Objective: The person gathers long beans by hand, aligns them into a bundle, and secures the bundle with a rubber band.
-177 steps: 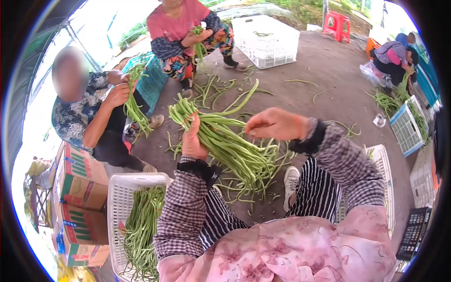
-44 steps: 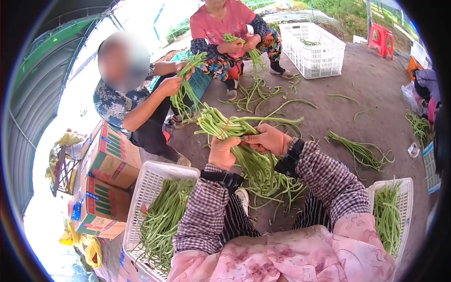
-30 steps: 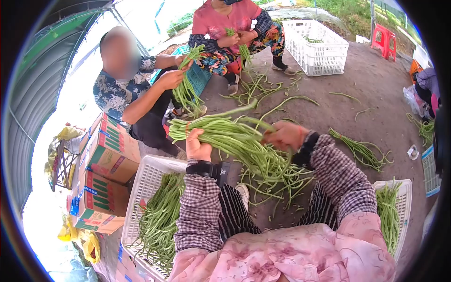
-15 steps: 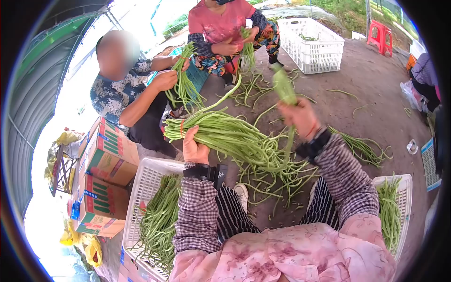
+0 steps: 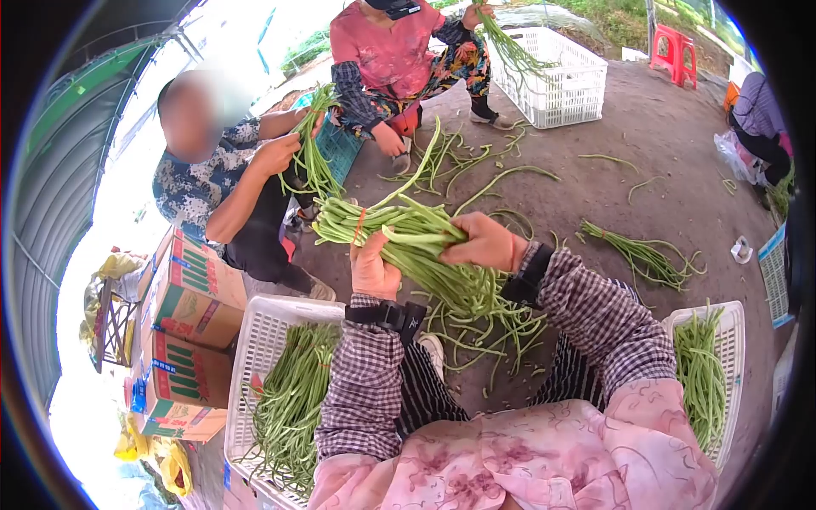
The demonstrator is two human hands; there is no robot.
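My left hand (image 5: 374, 265) is closed round the banded end of a thick bundle of long green beans (image 5: 416, 228). A red band (image 5: 359, 224) circles the bundle just above my fingers. My right hand (image 5: 486, 242) is closed on the same bundle farther along, its fingers curled over the beans. The beans' loose ends droop below my hands toward the ground, where more long beans (image 5: 501, 327) lie scattered between my feet. One long bean sticks up and away from the bundle.
White crates of long beans stand at my left (image 5: 255, 340) and right (image 5: 729, 340). Stacked cartons (image 5: 200, 289) are at far left. Two people opposite handle beans; a white crate (image 5: 574, 93) and red stool (image 5: 676, 55) stand behind. A banded bundle (image 5: 642, 255) lies on the ground.
My right hand has come down and left from its raised position with beans onto the bundle. The person in pink has swung one hand with beans over the white crate.
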